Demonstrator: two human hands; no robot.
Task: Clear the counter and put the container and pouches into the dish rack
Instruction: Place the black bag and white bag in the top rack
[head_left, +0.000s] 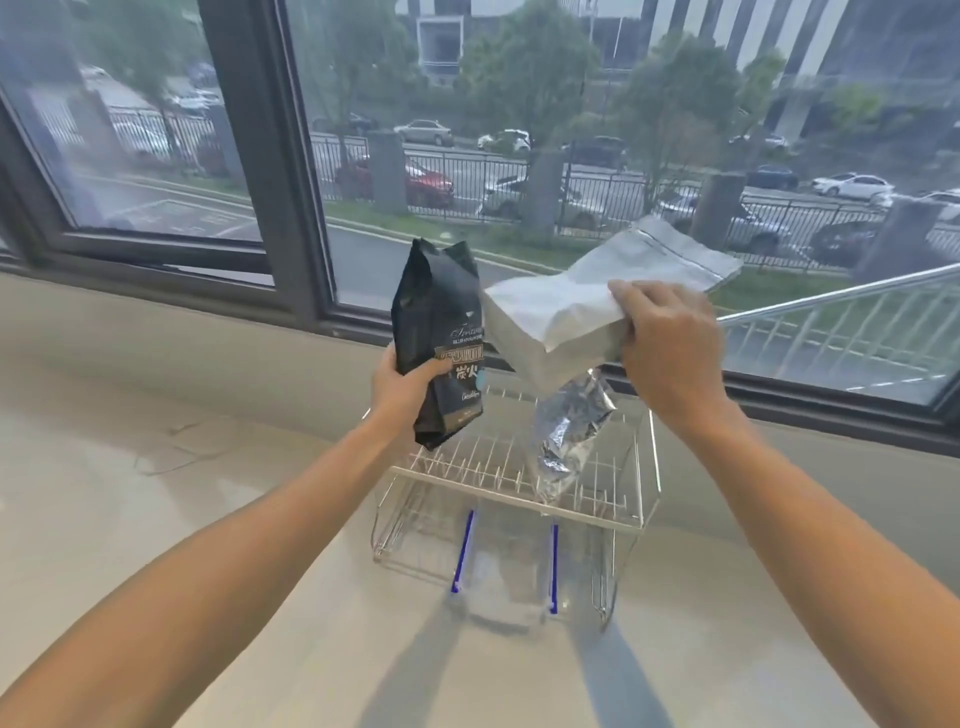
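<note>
Two pouches are held up above a wire dish rack (519, 480) in the head view, near the centre of the frame. A black pouch (441, 338) is gripped upright by the left hand (408, 387), with the thumb across its printed front and the other fingers hidden behind it. To its right, a matte silver pouch (587, 304) is held tilted, its sealed end raised toward the upper right of the frame; the fingers (631, 296) of the right hand (670, 353) are pressed over its top and wrapped round its lower edge. The two pouches are seen just beside each other. Below the silver pouch, a crinkled shiny foil pouch (569, 434) is stood among the prongs of the rack's upper tier. A clear container (506, 566) with two blue strips is seen in the lower tier. The rack is set on a pale desk (208, 441) that runs beneath a wide window (519, 130) across the upper frame.
</note>
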